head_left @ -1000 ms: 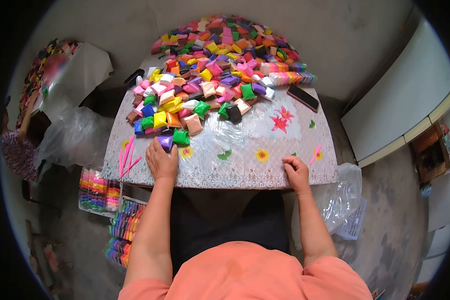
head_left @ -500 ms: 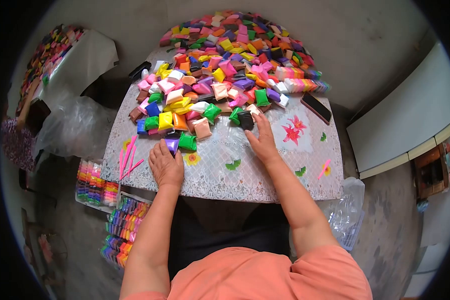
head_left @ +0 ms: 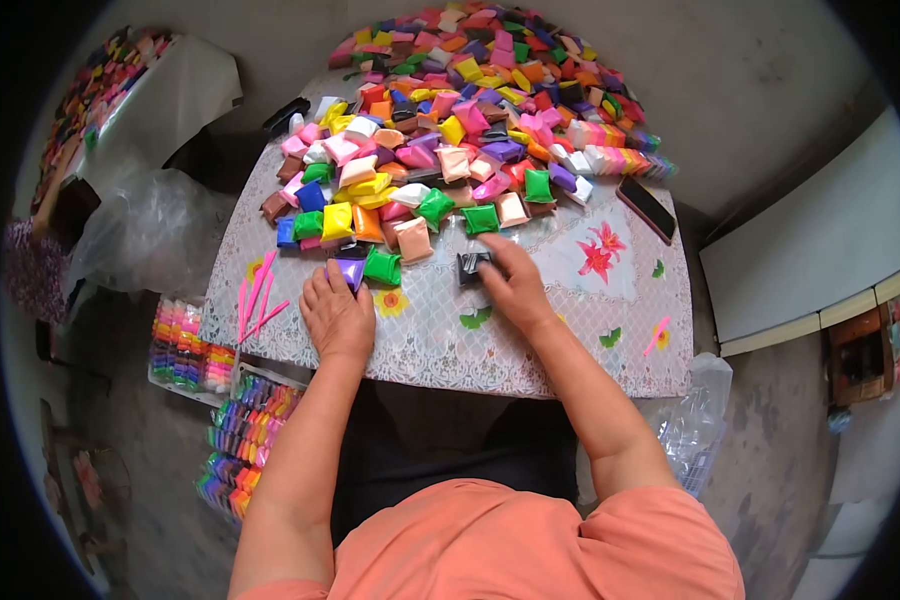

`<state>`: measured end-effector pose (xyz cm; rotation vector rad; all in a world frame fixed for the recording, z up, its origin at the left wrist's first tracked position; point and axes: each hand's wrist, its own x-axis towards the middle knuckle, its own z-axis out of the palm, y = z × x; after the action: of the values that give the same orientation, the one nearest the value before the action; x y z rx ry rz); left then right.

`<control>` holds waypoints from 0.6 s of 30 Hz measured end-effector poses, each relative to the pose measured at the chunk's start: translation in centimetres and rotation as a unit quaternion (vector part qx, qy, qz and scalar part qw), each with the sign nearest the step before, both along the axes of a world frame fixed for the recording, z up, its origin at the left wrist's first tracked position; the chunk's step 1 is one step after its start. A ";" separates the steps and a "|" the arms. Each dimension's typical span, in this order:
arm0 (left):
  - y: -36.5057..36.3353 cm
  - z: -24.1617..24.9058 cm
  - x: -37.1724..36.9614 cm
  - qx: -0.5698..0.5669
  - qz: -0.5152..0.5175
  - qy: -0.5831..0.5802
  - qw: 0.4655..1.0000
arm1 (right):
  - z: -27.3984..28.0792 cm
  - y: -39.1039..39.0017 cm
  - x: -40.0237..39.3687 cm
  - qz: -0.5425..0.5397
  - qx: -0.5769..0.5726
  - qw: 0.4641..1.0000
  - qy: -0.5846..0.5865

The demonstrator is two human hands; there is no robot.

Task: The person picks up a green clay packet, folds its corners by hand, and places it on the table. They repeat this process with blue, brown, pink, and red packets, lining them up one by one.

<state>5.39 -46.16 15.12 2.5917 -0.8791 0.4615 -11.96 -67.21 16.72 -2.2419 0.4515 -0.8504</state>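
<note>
My left hand (head_left: 337, 315) rests near the front left of the table, thumb and fingers around the near edge of a small purple packet (head_left: 350, 271). A green packet (head_left: 382, 266) lies right beside the purple one, and a dark packet shows partly behind it. My right hand (head_left: 515, 287) has its fingers closed on the right side of a shiny black packet (head_left: 470, 266), low over the lace-patterned tablecloth (head_left: 430, 350). Another green packet (head_left: 480, 219) lies just beyond the black one. A peach packet (head_left: 413, 240) sits between the two hands, farther back.
A large heap of colourful packets (head_left: 470, 75) covers the table's far part. A phone (head_left: 647, 209) lies at the right edge. Pink sticks (head_left: 258, 300) lie at the left. Trays of coloured packets (head_left: 245, 440) stand below left; a clear plastic bag (head_left: 698, 420) is below right.
My right hand has drawn the black packet towards me and slightly left, away from the green packet. My left hand stays at the purple packet. The camera view has shifted slightly.
</note>
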 end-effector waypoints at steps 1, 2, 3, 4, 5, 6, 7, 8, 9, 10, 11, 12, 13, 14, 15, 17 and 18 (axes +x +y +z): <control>0.0 0.0 0.0 -0.002 0.000 -0.002 1.000 | -0.5 -0.9 0.8 -0.039 0.003 0.999 -0.028; 0.0 0.0 0.1 -0.003 0.000 -0.005 1.000 | -0.8 -1.9 1.6 -0.079 0.005 0.995 -0.056; -0.1 0.0 0.1 -0.002 0.002 -0.004 1.000 | -0.1 -2.2 2.6 -0.083 0.008 0.993 -0.078; -0.1 0.0 0.1 -0.001 0.003 -0.004 1.000 | -0.5 -2.4 3.6 -0.105 -0.032 0.992 -0.059; -0.1 0.0 0.0 0.000 0.004 -0.003 1.000 | -1.0 -2.3 4.7 -0.128 -0.071 0.988 -0.039; -0.1 -0.1 0.1 -0.002 0.003 -0.002 1.000 | -1.3 -2.1 5.8 -0.150 -0.111 0.982 -0.019; -0.1 -0.2 0.1 -0.004 0.003 -0.001 1.000 | -1.2 -1.7 6.7 -0.141 -0.077 0.987 0.021; -0.1 -0.2 0.2 -0.006 0.003 0.000 1.000 | -2.5 -1.5 8.0 -0.162 -0.121 0.979 -0.017; -0.2 -0.1 0.2 -0.005 0.005 0.003 1.000 | -2.6 -0.4 8.8 -0.178 -0.114 0.977 -0.011; -0.3 0.1 0.2 -0.003 0.007 0.007 1.000 | -1.9 0.9 9.2 -0.194 -0.106 0.975 -0.003; -0.1 0.1 0.0 0.002 0.010 0.012 1.000 | -1.3 2.0 9.2 -0.186 -0.066 0.980 0.007; 0.0 0.2 0.1 0.002 0.012 0.011 1.000 | -1.2 2.9 9.2 -0.168 -0.055 0.984 0.000; 0.0 0.3 0.1 0.000 0.012 0.009 1.000 | -1.1 3.6 9.2 -0.151 -0.046 0.987 -0.009; 0.0 0.2 0.0 -0.003 0.012 0.008 1.000 | -0.9 4.2 9.0 -0.135 -0.038 0.990 -0.017; 0.0 0.1 0.1 -0.006 0.014 0.005 1.000 | -1.3 4.7 8.6 -0.113 -0.053 0.991 -0.051; 0.1 0.2 0.1 -0.026 0.011 0.025 0.999 | -1.6 4.9 7.6 -0.101 0.035 0.990 -0.094; 0.2 0.2 0.1 -0.036 0.010 0.036 0.999 | -1.8 5.1 6.8 -0.094 0.078 0.986 -0.115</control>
<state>5.52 -45.97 15.36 2.5379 -0.7980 0.3963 -5.21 -62.15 14.94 -1.9511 0.6052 -1.1165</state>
